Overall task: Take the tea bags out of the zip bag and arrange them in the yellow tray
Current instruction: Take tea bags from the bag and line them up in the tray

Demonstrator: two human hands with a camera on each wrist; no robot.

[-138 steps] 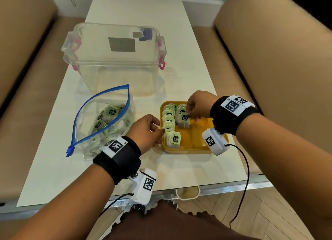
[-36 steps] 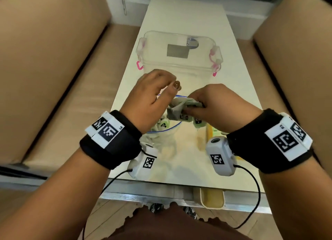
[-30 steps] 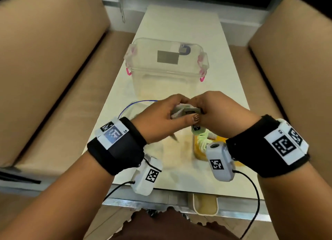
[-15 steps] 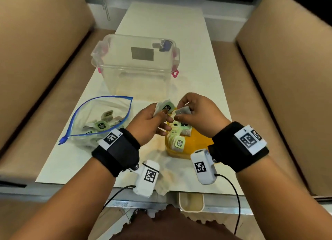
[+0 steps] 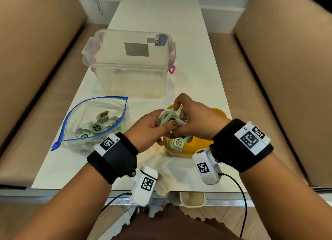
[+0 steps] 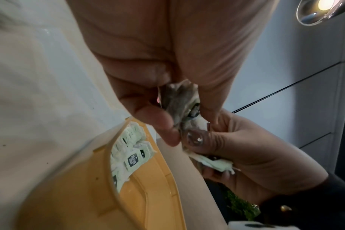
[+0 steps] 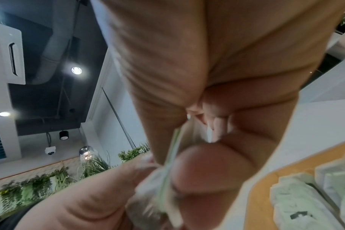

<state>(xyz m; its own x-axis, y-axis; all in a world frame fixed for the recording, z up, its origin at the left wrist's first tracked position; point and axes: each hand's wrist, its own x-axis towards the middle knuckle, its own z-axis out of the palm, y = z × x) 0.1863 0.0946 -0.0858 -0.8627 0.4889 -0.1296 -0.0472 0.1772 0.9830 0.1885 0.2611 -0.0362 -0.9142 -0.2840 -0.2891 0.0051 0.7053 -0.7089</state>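
Both hands meet above the left side of the yellow tray, sharing a small bunch of tea bags. My left hand pinches the bunch between thumb and fingers, its grip seen close in the left wrist view as tea bags. My right hand pinches the same bunch from the right, shown in the right wrist view as tea bags. A row of green-tagged tea bags stands in the tray. The open zip bag with blue seal lies left, holding several tea bags.
A clear plastic bin with pink latches stands behind the zip bag and tray on the white table. Tan bench seats flank the table on both sides. A small cream cup hangs at the table's near edge.
The right hand left the tray, both hands went to the zip bag, lifted out a bunch of tea bags and carried it right, over the tray.
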